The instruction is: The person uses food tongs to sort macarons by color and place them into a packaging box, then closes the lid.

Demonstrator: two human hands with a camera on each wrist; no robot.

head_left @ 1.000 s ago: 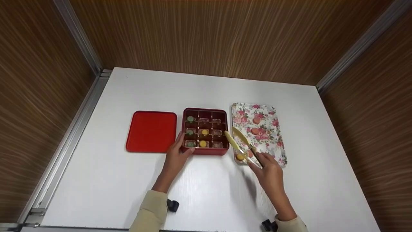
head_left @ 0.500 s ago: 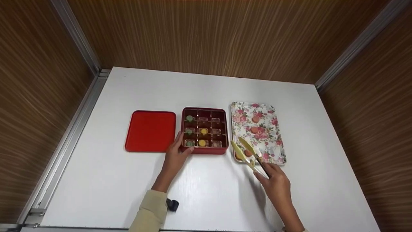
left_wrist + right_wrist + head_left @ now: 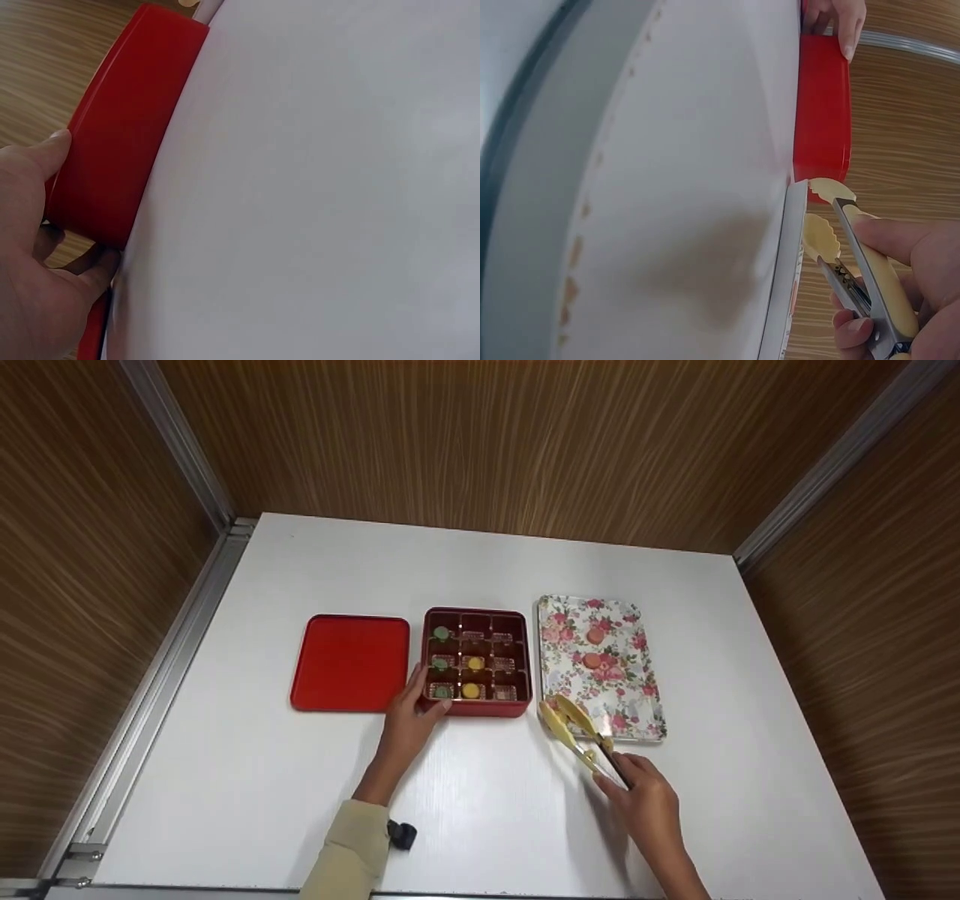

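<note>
My left hand (image 3: 405, 735) holds the near left corner of a red divided box (image 3: 489, 709), thumb on the near rim and fingers along the left side. Inside, green macarons (image 3: 441, 634) fill the left column, and yellow macarons (image 3: 470, 691) sit in two middle-column compartments. My right hand (image 3: 651, 802) grips yellow-tipped tongs (image 3: 555, 725). Their parted tips hang over the near left corner of a floral tray (image 3: 637, 709), partly hiding the macarons there. Farther back on the tray lie two orange-pink macarons (image 3: 592, 661). The right wrist view shows thumb and fingers around the tongs' handles (image 3: 885, 289).
A flat red lid (image 3: 350, 664) lies left of the box, close to my left hand. All stand on a white table (image 3: 480, 802), with wood-grain panels (image 3: 480, 442) behind and at both sides. A metal rail (image 3: 161, 690) runs along the table's left edge.
My right hand has drawn the tongs back from near the box's right side, toward me and over the tray's near left corner. My left hand stays at the box corner.
</note>
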